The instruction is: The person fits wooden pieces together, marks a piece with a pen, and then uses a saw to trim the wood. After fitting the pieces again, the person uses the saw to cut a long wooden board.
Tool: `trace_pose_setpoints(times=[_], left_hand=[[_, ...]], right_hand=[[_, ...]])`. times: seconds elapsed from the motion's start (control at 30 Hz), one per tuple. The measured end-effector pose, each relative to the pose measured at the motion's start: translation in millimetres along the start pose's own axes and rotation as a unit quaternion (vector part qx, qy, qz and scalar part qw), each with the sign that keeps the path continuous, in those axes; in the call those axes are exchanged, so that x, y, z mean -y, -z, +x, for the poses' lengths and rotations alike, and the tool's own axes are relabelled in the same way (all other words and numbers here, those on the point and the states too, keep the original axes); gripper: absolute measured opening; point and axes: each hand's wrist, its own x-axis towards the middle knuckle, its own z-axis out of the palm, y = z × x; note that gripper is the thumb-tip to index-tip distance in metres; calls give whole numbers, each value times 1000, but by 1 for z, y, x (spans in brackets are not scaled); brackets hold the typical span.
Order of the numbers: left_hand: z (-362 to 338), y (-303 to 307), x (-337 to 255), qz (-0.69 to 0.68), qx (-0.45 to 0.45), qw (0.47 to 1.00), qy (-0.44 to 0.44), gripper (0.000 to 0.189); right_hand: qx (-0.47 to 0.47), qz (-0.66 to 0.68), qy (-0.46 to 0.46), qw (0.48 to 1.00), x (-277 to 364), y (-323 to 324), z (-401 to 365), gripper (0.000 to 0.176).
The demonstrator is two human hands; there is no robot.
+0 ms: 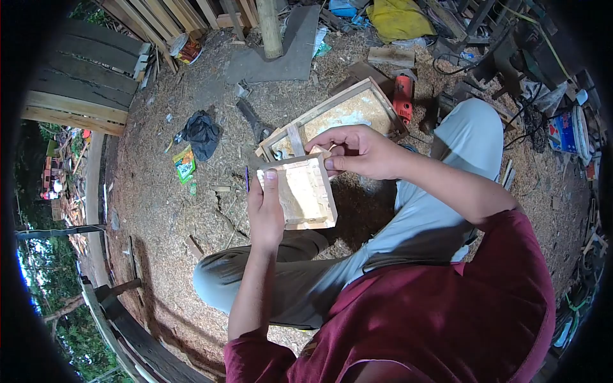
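Observation:
A small open wooden box, pale inside with darker edges, is held over my crossed legs. My left hand grips its left side, the thumb pressed over the rim and the fingers behind. At the upper right corner, my right hand pinches a small light piece of wood between thumb and fingers, right against the box's rim. Its fingertips are partly hidden behind that piece. Just beyond the hands, a larger shallow wooden tray lies on the ground, a strip of wood across its near left end.
A red power tool lies right of the tray. On the sawdust-covered ground are a black plastic bag, a green packet and a dark tool-like piece. A wooden post stands ahead; stacked planks are at left.

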Motion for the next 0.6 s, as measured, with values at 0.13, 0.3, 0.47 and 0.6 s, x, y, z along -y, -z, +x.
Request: trace_pose_setpoints(times=[0.13,0.3,0.47,0.6], left_hand=[[0,0,3,-21,-4,1000,2,39],[-1,1,3,-18,-4,1000,1,40],[-1,3,3,-6,8,1000,2,45],[-2,2,3,-4,5,1000,-1,48]], right_hand=[[1,-7,-1,1000,1,0,0,40],[4,-23,14,1000,-6,2,0,40],[9,-16,18,1000,-5,2,0,41],[16,-47,4,999,0,3,-1,41]])
